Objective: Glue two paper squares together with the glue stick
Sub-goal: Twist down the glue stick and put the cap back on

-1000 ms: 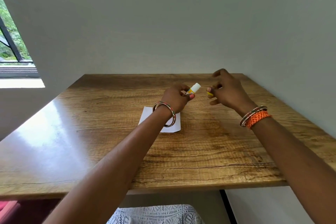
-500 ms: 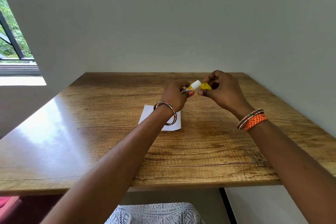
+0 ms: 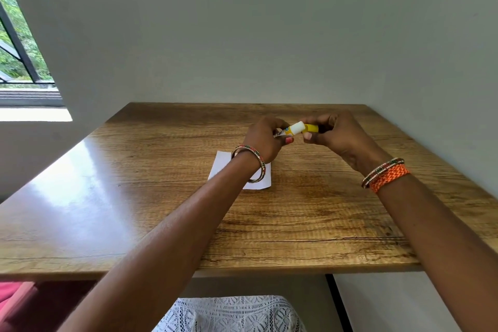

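Yellow cap (image 3: pixel 311 128) now against glue stick (image 3: pixel 296 128), above wooden table (image 3: pixel 134 183)

The glue stick (image 3: pixel 292 129) shows a white tip and a yellow-and-blue label; its cap (image 3: pixel 310 128) is yellow. The paper (image 3: pixel 258 179) is plain white on a table (image 3: pixel 296 218) of streaked honey-brown woodgrain. An orange braided band (image 3: pixel 389 178) has a zigzag weave, and the bangle (image 3: pixel 250 163) carries red, green and gold.
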The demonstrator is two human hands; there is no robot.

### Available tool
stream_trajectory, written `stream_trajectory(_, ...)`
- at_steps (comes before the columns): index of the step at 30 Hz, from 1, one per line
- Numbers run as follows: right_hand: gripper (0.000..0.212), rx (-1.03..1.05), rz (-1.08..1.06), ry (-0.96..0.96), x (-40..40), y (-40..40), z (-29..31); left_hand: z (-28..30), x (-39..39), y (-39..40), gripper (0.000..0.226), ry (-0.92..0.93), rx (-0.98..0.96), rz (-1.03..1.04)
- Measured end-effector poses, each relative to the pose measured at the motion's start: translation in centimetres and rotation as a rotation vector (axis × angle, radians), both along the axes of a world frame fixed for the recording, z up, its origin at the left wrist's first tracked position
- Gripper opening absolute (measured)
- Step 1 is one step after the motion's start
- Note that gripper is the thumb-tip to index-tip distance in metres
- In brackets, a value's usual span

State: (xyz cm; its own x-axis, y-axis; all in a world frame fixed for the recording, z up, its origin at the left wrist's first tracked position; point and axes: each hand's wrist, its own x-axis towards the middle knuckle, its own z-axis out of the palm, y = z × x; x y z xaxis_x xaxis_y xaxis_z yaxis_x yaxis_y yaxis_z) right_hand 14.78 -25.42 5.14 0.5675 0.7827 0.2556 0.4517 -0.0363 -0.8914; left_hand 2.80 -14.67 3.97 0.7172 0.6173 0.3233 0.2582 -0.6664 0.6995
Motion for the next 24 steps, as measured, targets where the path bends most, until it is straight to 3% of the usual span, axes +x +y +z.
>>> stream_trajectory(8,0.035,-0.087,-0.015,0.037,0.2,0.26,0.45,-0.03,0.01,-0.18,0.033,0.033,0.011,0.001)
stream_trajectory(24,0.019,0.046,-0.037,-0.092,-0.32,-0.18,0.86,0.08,-0.03,-0.16,0.028,-0.027,0.001,-0.018)
